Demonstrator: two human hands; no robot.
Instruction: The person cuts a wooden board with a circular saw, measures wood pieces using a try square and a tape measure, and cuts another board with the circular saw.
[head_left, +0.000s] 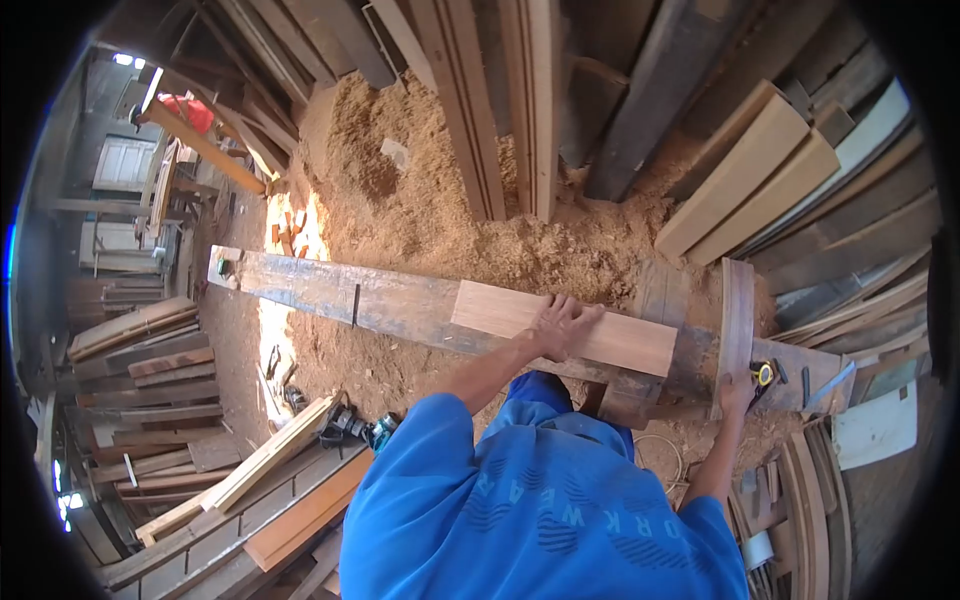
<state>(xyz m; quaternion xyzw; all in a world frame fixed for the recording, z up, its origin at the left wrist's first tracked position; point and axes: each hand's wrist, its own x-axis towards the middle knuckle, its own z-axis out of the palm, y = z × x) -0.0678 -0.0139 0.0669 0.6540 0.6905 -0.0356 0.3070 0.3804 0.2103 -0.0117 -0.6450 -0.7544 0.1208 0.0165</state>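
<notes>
board (640,345) on bench (400,290), toward its right edge, looked stiff, fairly light, best held by its long sides; left hand (562,326) lay spread on it, right hand (738,391) gripped slat's (737,318) near end.

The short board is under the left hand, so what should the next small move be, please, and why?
I would probably ease the crosswise piece toward the short board: a gap separates the two, the right hand is at the piece's near end, and the left hand rests on the board.
</notes>
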